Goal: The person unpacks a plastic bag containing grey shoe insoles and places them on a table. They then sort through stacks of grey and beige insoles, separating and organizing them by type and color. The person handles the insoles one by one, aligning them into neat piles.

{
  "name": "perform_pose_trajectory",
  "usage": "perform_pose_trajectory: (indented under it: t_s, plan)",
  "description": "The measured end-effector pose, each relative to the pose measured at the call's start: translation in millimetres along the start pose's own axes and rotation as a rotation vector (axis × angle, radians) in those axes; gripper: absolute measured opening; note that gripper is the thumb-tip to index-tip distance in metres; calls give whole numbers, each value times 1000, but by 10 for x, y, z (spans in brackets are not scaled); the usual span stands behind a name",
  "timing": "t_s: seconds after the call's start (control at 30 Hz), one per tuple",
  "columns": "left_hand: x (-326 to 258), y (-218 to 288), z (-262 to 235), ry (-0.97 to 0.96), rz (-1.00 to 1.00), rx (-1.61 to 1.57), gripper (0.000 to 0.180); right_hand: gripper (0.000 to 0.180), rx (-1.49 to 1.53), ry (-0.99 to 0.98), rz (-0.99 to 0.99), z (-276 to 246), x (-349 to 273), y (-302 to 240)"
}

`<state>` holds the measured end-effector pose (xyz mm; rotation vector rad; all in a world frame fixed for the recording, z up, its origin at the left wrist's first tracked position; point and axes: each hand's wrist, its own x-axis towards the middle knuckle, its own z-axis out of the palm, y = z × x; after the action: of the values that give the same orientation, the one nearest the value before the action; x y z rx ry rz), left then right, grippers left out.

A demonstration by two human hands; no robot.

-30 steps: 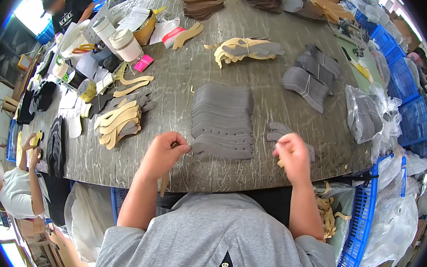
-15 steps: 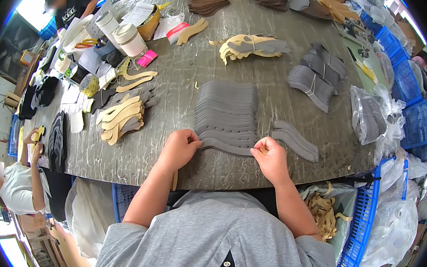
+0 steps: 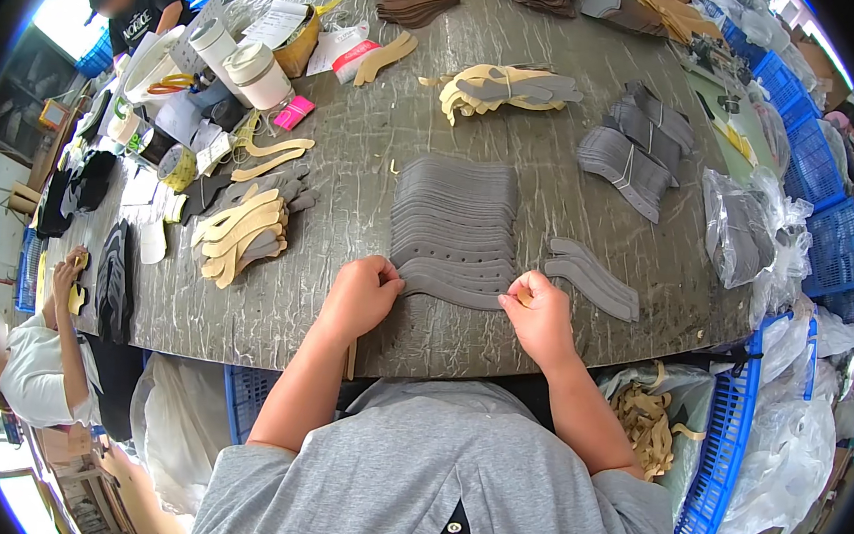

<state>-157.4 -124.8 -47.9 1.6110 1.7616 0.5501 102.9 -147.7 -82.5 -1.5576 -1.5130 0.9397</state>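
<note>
In front of me, a row of overlapping grey curved strips [image 3: 455, 209] lies fanned out on the table, with small dark holes along the nearer ones. At the left end of the nearest grey strip [image 3: 450, 288], my left hand [image 3: 360, 297] is closed in a pinch. My right hand [image 3: 543, 321] pinches the opposite end, and a small tan bit [image 3: 525, 297] shows between its fingers. A few more grey curved strips [image 3: 592, 280] lie to the right of that hand. By my left wrist, a narrow tan strip [image 3: 350, 359] hangs at the table edge.
Tan and grey pieces [image 3: 244, 233] are heaped at left; a tied tan-and-grey bundle [image 3: 506, 95] lies farther back. Tied grey stacks [image 3: 625, 167] and a plastic-wrapped bundle [image 3: 736, 226] stand right. White containers [image 3: 259, 78] crowd the left. Blue crates [image 3: 718, 461] flank me. Two people work at left.
My hands stay at the two ends of the nearest grey strip with hardly any movement. The co-worker at lower left has brought both hands closer together.
</note>
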Motion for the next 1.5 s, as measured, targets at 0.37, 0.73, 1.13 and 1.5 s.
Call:
perform_pose_trajectory:
  t_s: [0.37,0.73,1.13,1.5]
  plan:
    - [13,-64,69,29,68,94,16,20,-281,31,-161,43,4,-49]
    - [-315,312,31,-88,246,-171,6,26,-232,4,-385,63,-176,-546]
    - [-354,401,5,-84,414,-139,40,15,-694,282,-132,-721,20,-194]
    - [-421,607,200,26,963,134,100,14,251,-384,-57,-33,-199,-786]
